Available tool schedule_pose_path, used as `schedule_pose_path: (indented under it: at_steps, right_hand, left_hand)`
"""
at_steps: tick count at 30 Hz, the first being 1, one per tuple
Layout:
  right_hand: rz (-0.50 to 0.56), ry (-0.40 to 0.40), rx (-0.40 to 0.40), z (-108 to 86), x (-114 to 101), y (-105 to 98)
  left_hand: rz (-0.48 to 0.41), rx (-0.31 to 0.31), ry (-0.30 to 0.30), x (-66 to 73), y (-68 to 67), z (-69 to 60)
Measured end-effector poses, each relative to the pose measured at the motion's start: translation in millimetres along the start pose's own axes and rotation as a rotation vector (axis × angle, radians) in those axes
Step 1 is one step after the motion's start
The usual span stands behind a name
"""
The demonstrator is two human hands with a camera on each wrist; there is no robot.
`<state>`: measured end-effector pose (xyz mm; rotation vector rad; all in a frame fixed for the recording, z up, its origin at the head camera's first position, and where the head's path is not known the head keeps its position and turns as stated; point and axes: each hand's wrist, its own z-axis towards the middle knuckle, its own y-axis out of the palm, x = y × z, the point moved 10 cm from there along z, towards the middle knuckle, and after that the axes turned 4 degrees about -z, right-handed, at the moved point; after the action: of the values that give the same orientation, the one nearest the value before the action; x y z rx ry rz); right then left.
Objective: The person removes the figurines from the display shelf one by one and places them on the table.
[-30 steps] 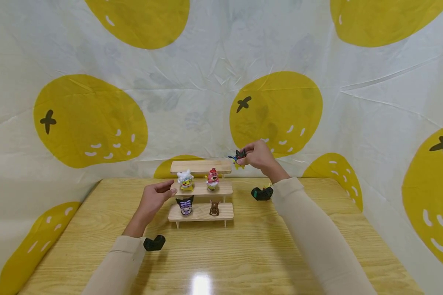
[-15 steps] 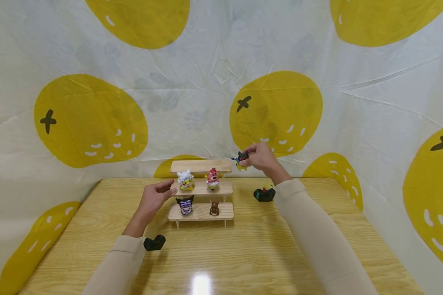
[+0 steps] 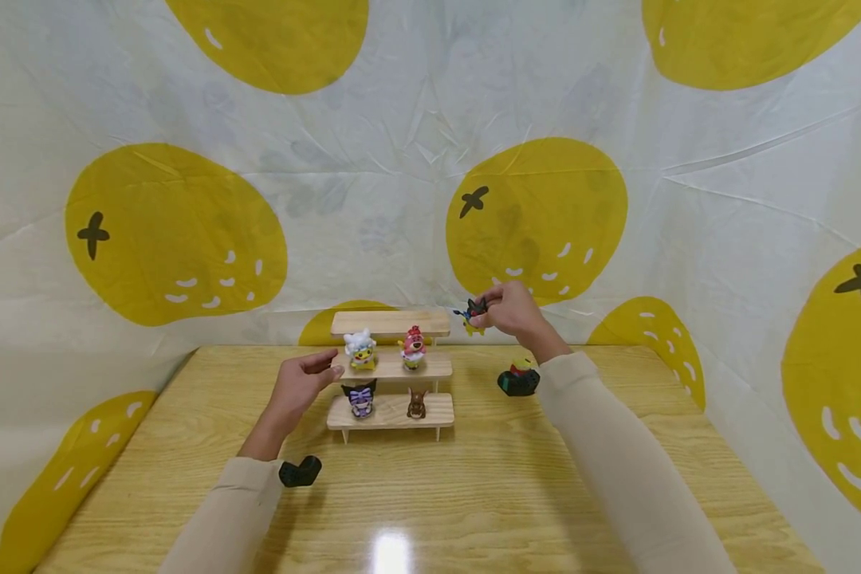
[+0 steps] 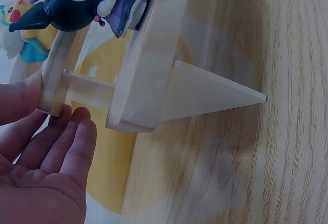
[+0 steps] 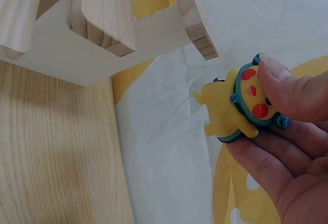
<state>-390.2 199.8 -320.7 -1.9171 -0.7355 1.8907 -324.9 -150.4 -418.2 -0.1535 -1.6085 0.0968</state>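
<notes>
My left hand (image 3: 301, 395) grips the left end of the middle board of a three-tier wooden display stand (image 3: 391, 424); the left wrist view shows my thumb over the board and fingers beneath it. In my right hand (image 3: 513, 311) is a yellow figurine (image 5: 223, 106) with a dark blue hood and red cheeks, pinched between thumb and fingers, in the air right of the top board. On the middle board stand a white-hooded yellow figurine (image 3: 361, 351) and a red-and-pink figurine (image 3: 413, 351). Below them sit a purple-and-black figurine (image 3: 362, 401) and a brown figurine (image 3: 417, 405).
Another yellow-and-red figurine (image 3: 523, 364) is on the table (image 3: 430, 494), partly hidden behind the black wrist camera (image 3: 519, 383) of the right arm. A patterned cloth (image 3: 373, 199) hangs behind the table, close to the stand's back.
My right hand has drifted slightly right and down with the yellow figurine, away from the top board. My left hand stays on the stand.
</notes>
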Motion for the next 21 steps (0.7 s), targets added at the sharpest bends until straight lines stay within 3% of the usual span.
schedule_pose_path:
  at_steps: [21]
  right_hand:
    - [-0.019, 0.003, 0.0, -4.2, 9.9, -3.0]
  left_hand:
    - [0.016, -0.002, 0.0, -6.1, -1.7, 4.4]
